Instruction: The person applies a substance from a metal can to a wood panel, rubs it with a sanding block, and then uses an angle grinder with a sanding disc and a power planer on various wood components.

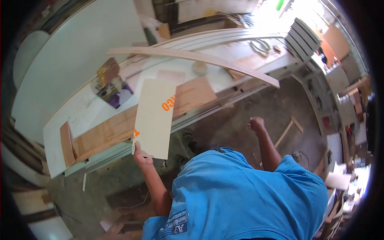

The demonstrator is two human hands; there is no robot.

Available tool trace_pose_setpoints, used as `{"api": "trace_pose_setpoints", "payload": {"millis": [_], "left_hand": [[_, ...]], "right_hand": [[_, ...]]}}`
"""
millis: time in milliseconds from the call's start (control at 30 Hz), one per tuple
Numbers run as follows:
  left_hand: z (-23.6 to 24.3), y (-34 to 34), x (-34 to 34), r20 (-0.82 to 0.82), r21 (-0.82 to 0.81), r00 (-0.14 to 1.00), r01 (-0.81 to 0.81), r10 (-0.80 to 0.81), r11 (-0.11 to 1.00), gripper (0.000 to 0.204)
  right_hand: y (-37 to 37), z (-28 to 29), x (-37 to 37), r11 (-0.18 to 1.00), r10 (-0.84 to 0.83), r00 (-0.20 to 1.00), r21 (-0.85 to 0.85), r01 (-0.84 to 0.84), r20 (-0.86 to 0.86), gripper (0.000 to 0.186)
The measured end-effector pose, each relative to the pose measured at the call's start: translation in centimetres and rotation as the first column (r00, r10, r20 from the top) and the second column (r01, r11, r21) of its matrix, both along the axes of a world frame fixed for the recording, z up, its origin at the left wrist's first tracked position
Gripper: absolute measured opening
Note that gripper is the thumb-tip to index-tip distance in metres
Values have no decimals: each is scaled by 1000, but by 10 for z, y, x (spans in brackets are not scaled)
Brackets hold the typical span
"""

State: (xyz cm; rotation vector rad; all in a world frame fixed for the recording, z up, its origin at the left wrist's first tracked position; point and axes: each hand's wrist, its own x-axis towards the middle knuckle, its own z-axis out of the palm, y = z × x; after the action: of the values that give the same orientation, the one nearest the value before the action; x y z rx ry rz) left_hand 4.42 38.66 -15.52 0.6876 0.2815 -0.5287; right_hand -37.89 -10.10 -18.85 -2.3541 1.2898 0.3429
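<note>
My left hand (143, 157) grips a cream-coloured rectangular board (154, 120) by its lower left corner. Orange print marks the board's face, and it is held tilted up over the near edge of a long white workbench (82, 110). Behind the board, a brown wooden plank (106, 130) and a brown wooden panel (195, 95) show on the bench. My right hand (257, 124) hangs in the air over the floor, right of the bench, its fingers curled in. Nothing shows in that hand, and it touches nothing.
A long pale wood strip (192, 55) lies across the bench, its right end jutting past the near edge. A purple and black box (117, 95) and a tape roll (199, 68) are on the bench. Joined wood sticks (286, 130) lie on the floor at right.
</note>
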Motion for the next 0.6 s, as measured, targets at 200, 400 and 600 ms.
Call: {"api": "trace_pose_setpoints", "payload": {"millis": [200,400,600], "left_hand": [[-36,-67,-21,-98,-20,993,60,-61,998,52],[-52,-94,-37,-53,-6,998,30,-30,1000,48],[-66,-117,-53,31,82,991,-134,132,988,44]], "right_hand": [[63,-90,-244,940,333,827,87,-331,-454,24],[101,-84,-250,800,579,640,503,-326,-505,39],[46,-56,-228,833,-261,958,475,285,-117,33]]}}
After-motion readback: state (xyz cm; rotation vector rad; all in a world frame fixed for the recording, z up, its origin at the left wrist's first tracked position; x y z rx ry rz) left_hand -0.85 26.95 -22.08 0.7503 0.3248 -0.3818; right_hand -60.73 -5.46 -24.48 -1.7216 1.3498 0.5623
